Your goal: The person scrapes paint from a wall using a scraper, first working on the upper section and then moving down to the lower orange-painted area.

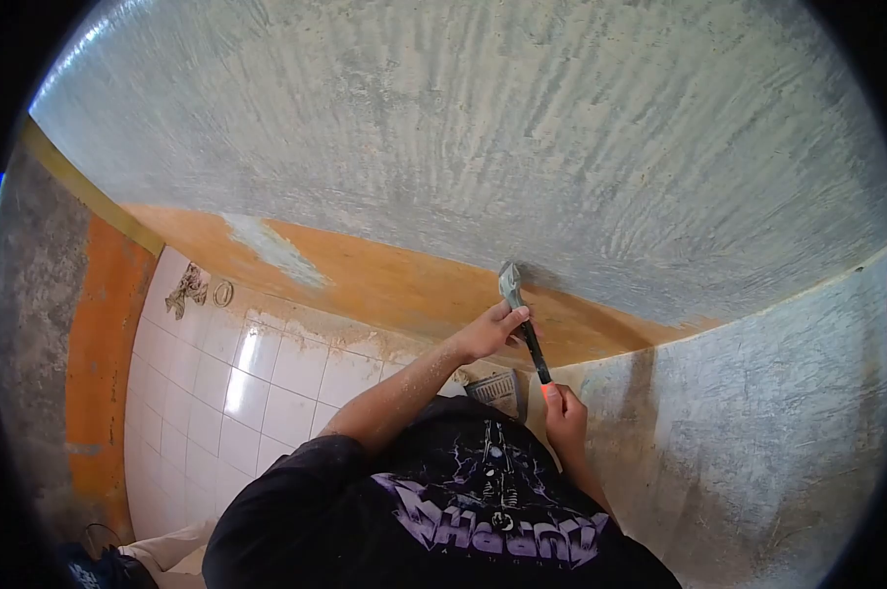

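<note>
A long-handled scraper (533, 346) with a grey head, a black shaft and an orange grip slants across the middle of the view. Wrapped round its shaft just below the head is my left hand (490, 332), with dust on the forearm. My right hand (564, 410) grips the orange end lower down, its thumb along the handle. The scraper's head lies against the wall (443, 137), at the border between the grey scraped surface and a band of orange paint (394, 285). Part of the left fingers is hidden behind the shaft.
A second grey, scraped wall (757, 422) meets the first at the right. White floor tiles (203, 383) carry dusty debris along the wall's foot. A crumpled rag (188, 290) and a tape-like ring (223, 294) lie at the left. A grey grated item (497, 393) is close to my body.
</note>
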Tool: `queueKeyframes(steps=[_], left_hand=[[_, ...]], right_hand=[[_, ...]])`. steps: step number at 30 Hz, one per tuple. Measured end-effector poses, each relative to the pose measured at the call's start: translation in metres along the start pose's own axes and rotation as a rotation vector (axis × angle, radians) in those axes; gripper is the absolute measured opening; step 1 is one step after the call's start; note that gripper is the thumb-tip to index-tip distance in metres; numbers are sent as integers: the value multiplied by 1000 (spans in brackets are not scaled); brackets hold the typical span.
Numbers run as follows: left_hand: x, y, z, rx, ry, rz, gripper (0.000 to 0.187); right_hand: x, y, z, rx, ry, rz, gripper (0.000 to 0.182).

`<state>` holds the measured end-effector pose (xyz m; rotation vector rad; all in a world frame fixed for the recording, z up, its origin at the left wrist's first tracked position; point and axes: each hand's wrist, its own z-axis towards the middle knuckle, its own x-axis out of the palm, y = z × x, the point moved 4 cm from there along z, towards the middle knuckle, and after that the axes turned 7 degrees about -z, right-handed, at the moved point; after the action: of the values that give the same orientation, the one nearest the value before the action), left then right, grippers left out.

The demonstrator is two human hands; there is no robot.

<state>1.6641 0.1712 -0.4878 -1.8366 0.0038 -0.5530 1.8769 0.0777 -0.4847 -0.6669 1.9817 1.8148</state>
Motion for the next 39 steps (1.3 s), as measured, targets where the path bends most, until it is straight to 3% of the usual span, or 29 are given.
queueKeyframes(steps=[15,19,24,27,30,33,36,39], left_hand=[[-14,5,-1,69,-32,-50,35],[-60,1,-19,175,-189,-179,36],[-119,-26,-58,172,-311,-226,38],[-120,-31,-60,184,-302,-190,39],[-105,-27,-52,151,-249,-155,37],[-77,-17,-37,85,-153,-87,35],[-45,-12,-20,50,24,40,34],[-21,-6,-5,82,80,15,37]], right_hand=[[9,13,5,-68,-41,-87,32],[34,49,28,-100,43,-118,33],[81,94,44,-122,167,-151,35],[84,89,49,-198,158,-28,34],[77,47,52,-202,364,11,32],[44,42,27,131,590,338,33],[19,17,8,271,542,375,33],[4,-1,0,198,436,357,37]])
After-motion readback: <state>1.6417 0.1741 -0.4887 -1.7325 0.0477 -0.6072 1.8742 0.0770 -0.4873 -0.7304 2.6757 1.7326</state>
